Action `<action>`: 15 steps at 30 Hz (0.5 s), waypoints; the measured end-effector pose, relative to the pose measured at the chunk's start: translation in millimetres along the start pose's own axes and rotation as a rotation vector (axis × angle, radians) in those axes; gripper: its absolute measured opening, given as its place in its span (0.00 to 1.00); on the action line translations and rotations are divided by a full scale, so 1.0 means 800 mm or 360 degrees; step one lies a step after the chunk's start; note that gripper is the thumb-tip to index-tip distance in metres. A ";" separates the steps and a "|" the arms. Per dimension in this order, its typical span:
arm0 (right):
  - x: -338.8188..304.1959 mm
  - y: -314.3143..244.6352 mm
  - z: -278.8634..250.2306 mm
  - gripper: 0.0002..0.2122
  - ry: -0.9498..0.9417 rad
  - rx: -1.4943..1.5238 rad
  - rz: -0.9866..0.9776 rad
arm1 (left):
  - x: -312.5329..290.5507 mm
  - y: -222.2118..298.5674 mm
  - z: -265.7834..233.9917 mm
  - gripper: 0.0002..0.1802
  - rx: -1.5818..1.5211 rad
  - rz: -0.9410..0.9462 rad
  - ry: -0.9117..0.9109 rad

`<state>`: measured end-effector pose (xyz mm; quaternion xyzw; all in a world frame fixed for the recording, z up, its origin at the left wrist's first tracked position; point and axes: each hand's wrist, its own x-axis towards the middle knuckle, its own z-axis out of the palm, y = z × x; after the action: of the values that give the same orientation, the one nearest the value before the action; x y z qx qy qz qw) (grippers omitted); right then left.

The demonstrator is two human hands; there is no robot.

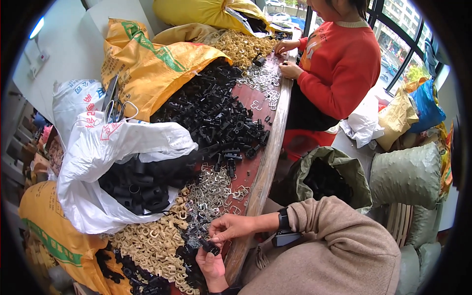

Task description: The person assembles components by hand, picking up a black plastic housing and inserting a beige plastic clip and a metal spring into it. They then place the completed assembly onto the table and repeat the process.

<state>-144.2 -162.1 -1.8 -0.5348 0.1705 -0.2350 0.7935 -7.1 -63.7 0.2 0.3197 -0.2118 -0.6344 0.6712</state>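
Note:
A small black plastic fitting (210, 247) is gripped between the thumb and fingers of my left hand (212, 265), over the table edge. Just above it, my right hand (230, 227) has its thumb and fingers pinched together close to the fitting's upper end; whatever they hold is too small or hidden to make out. Silvery metal clips (209, 194) lie heaped beyond my hands. A pile of beige plastic rings (150, 248) spreads to the left of my left hand, with more black parts (147, 284) at its near side.
A white woven sack (81, 182) spills black tubes onto the red table (243, 98). Behind it are loose black fittings (216, 105) and an orange sack (142, 73). A co-worker in a red top (339, 64) handles parts across the table. An open green sack (361, 189) stands at right.

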 end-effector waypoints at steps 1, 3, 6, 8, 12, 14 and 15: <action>-0.002 0.004 -0.003 0.11 -0.0011 0.0173 0.0076 | -0.001 -0.003 -0.002 0.23 0.0088 0.0021 -0.0020; -0.008 0.008 -0.006 0.10 0.0016 0.0281 0.0164 | -0.001 -0.007 -0.004 0.23 0.0178 0.0045 -0.0036; -0.015 0.006 -0.007 0.08 0.0065 0.0503 0.0351 | -0.004 -0.009 -0.001 0.21 0.0256 0.0053 -0.0090; -0.020 -0.001 -0.008 0.07 0.0136 0.0574 0.0277 | -0.001 -0.009 0.004 0.21 0.0223 0.0038 -0.0064; -0.028 -0.014 -0.013 0.06 0.0208 0.0557 0.0229 | 0.005 -0.012 0.016 0.21 0.0134 0.0004 -0.0020; -0.031 -0.019 -0.014 0.06 0.0216 0.0533 0.0226 | 0.008 -0.016 0.018 0.21 0.0092 -0.0003 -0.0066; -0.032 -0.021 -0.014 0.05 0.0251 0.0534 0.0222 | 0.010 -0.018 0.018 0.21 0.0094 0.0002 -0.0045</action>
<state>-174.4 -162.0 10.2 -0.3619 0.2273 -0.2457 0.8701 -26.3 -73.5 -0.8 0.3303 -0.2402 -0.6320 0.6586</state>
